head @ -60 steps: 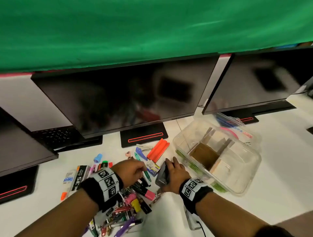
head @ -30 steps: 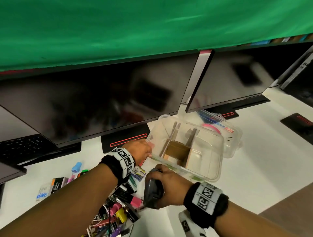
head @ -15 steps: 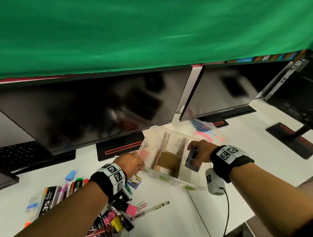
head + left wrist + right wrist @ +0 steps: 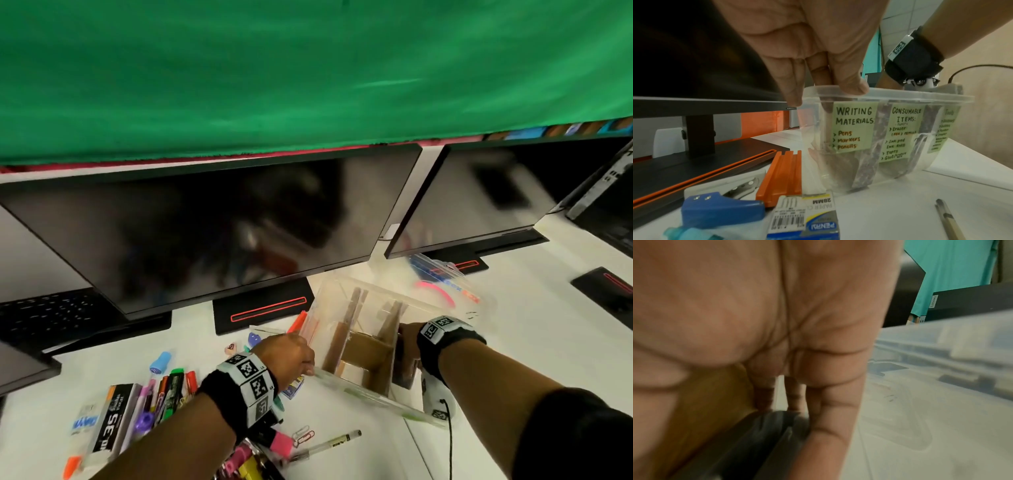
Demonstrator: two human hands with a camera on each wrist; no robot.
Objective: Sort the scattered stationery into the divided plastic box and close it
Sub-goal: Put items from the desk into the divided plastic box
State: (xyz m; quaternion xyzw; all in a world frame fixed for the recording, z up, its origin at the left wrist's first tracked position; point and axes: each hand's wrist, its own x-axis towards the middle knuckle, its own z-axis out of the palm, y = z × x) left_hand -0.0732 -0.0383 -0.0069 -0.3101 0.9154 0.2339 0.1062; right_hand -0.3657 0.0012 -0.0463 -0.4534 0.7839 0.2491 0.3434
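Note:
The clear divided box (image 4: 363,394) stands on the white desk, with cardboard dividers inside. My left hand (image 4: 291,353) pinches its near left rim. In the left wrist view the fingers (image 4: 840,81) curl over the rim (image 4: 920,95) above paper labels for writing materials, consumable items and tools. My right hand (image 4: 407,339) reaches down into the right-hand compartment and holds a dark grey tool (image 4: 748,443) between thumb and fingers. The box's clear lid (image 4: 442,284) lies open behind it.
Scattered stationery lies left of the box: markers (image 4: 164,387), a black pack marked 35 (image 4: 109,418), a pen (image 4: 325,445), paper clips (image 4: 303,437), an orange piece (image 4: 781,175) and a paper-clip box (image 4: 803,216). Monitors (image 4: 205,222) on stands line the back.
My right hand lifted the dark grey tool off the desk, carried it right and lowered it into the box. My left hand left the pile and took the box's rim.

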